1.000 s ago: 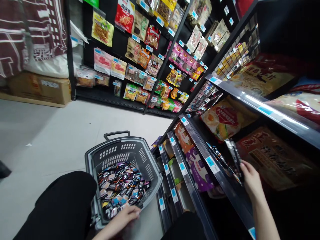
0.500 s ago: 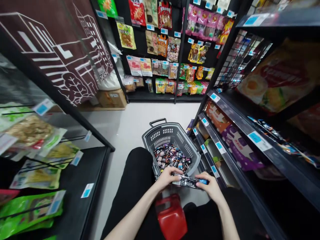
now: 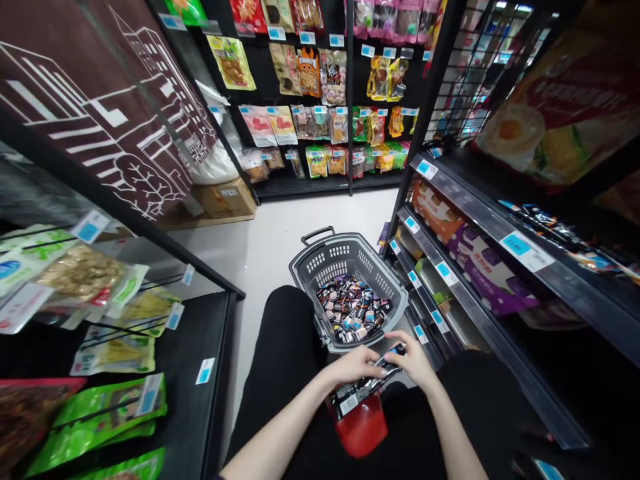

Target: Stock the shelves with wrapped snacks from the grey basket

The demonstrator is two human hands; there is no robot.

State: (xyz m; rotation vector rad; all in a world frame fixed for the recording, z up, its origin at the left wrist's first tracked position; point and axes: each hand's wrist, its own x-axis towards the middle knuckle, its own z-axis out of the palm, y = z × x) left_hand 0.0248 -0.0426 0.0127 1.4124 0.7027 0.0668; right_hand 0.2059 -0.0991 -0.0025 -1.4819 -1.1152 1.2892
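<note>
Between my legs, my left hand [image 3: 356,367] and my right hand [image 3: 411,359] are closed on a long, shiny black snack packet [image 3: 361,388] with a white label at its lower left end. My left hand grips it near the middle and my right hand holds its upper right end. The packet slants over the near end of a grey shopping basket [image 3: 367,247]. Inside the basket lies a heap of small wrapped snacks [image 3: 350,303], mostly dark with some blue and pinkish ones. Just under the packet is a red plastic object [image 3: 364,430], partly hidden.
On the left, a black shelf [image 3: 193,373] carries bagged snacks on hooks. Rows of snack bags hang on the back rack [image 3: 320,123]. The right shelf edge [image 3: 480,223] comes close to the basket. A cardboard box [image 3: 225,199] sits on the floor at the back left.
The packet has gone from nearly level to a slant, its left end lowered and nearer my body. My hands have moved closer together. The whole view has shifted slightly.
</note>
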